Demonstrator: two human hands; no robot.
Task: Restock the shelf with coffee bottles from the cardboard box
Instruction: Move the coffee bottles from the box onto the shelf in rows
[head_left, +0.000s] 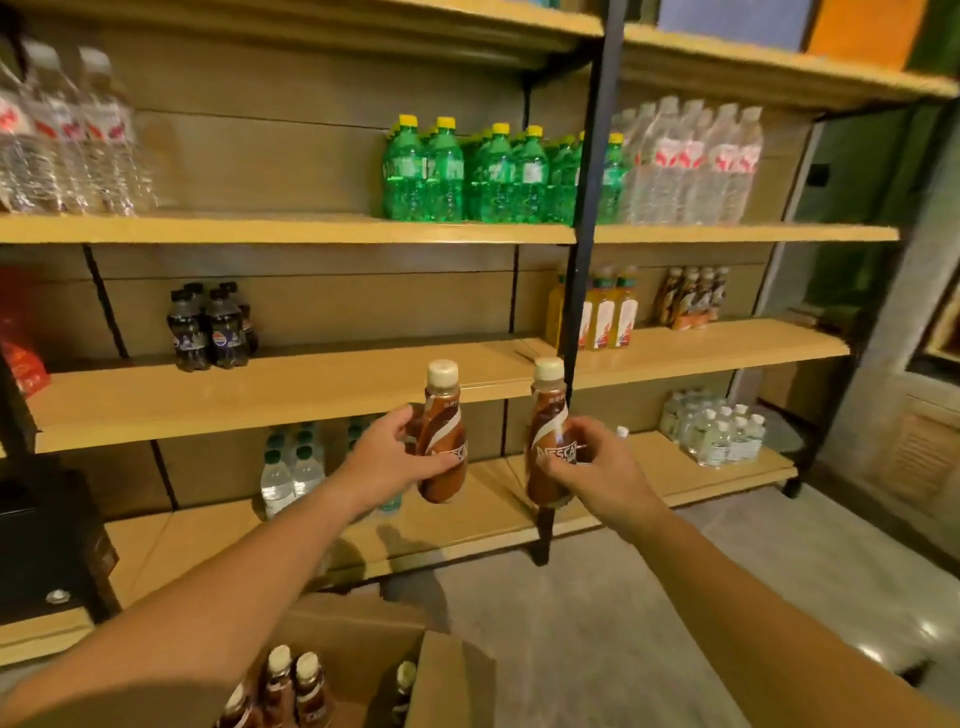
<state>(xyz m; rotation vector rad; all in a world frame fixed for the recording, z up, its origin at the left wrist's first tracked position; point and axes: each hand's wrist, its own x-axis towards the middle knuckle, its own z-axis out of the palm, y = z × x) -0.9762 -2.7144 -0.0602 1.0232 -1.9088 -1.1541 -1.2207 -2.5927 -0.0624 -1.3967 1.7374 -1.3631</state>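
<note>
Left hand (390, 457) grips one coffee bottle (441, 447); right hand (597, 467) grips another, both raised before the middle shelf (291, 395) front edge. Risk: a base clipping that edge tips the bottle.

The brown coffee bottle (551, 441) held in the right hand (602, 470) carries a white wordmark reading "NESCA", the remaining letters covered by the fingers. The bottle (441, 436) in the left hand (395, 457) shows only "ESCA". All other labels on the shelving are too blurred to read.
</note>
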